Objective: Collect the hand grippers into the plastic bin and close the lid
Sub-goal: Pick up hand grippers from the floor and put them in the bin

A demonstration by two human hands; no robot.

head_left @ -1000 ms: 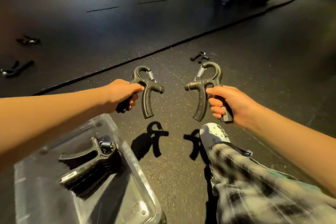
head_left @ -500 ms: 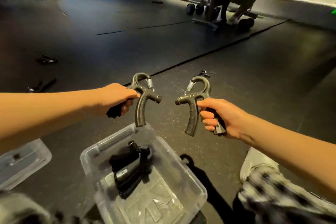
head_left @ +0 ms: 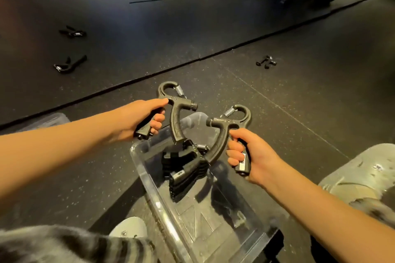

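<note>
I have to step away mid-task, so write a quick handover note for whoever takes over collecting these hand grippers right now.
Left hand: grips the first hand gripper by one handle, above the open plastic bin.
Right hand: grips the second hand gripper, also above the bin.
Done: a stack of grippers lies in the bin.
Left: drop these two in; fetch the far-left gripper, the near-left gripper and the right gripper from the floor; close the lid, which is off the bin.
</note>
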